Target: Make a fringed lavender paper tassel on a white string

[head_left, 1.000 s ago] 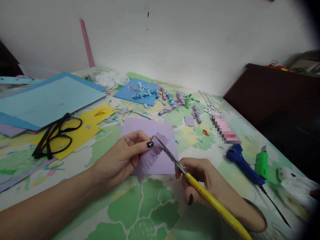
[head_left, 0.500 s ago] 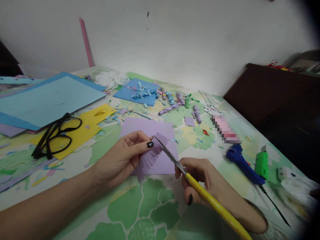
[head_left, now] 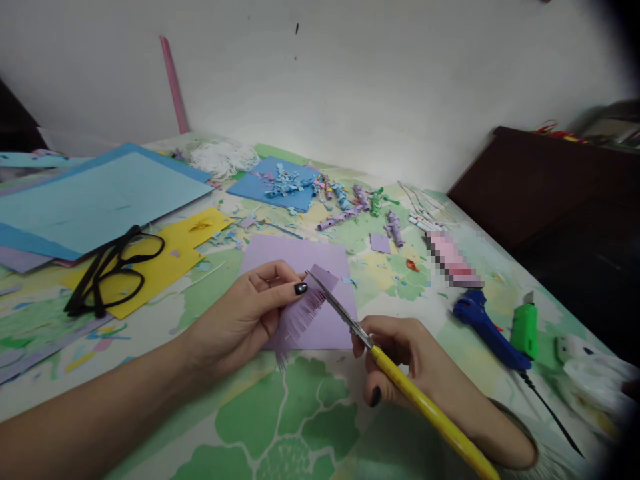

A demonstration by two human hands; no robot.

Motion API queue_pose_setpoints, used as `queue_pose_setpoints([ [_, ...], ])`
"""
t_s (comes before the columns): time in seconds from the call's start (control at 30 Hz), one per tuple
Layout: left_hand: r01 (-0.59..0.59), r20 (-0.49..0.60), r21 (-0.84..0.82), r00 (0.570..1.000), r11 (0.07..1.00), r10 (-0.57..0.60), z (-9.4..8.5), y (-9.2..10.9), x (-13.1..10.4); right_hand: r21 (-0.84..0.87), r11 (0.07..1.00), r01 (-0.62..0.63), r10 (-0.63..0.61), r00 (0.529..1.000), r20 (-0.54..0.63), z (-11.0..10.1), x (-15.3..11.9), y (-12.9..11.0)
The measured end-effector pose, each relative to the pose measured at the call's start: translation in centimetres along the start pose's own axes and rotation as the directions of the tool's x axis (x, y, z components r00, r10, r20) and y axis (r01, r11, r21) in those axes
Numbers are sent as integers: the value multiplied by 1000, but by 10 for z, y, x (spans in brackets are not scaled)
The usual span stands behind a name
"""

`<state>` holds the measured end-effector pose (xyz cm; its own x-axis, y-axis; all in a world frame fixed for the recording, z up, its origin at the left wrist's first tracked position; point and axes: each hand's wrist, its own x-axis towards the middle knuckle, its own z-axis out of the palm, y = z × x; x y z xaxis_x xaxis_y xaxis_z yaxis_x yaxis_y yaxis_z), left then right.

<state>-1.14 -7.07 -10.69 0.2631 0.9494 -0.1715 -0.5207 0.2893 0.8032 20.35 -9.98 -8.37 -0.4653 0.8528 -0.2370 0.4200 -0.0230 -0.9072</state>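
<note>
Between thumb and fingers, my left hand pinches a small purple paper strip whose lower edge is cut into a fringe. My right hand is closed round a pair of scissors with a long yellow handle. The blades lie across the uncut end of the strip, close to my left fingertips; whether they are parted there is hard to see. Below the strip, a square purple sheet lies flat on the flowered tablecloth.
Black glasses rest on yellow paper at left, beside large blue sheets. Curled paper rolls and white string lie behind. At right are a blue glue gun and a green cutter with its blade out.
My right thumb has shifted slightly to the left, and the scissors' handle has swung a little with it. My left hand and the strip stay almost in place.
</note>
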Motion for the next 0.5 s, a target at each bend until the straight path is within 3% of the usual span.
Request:
queue_pose_setpoints([
  [0.5,-2,-2,-14,1000,1000,2,-1,1,0,20,998,-57,57,998,-20,0,0,-2],
])
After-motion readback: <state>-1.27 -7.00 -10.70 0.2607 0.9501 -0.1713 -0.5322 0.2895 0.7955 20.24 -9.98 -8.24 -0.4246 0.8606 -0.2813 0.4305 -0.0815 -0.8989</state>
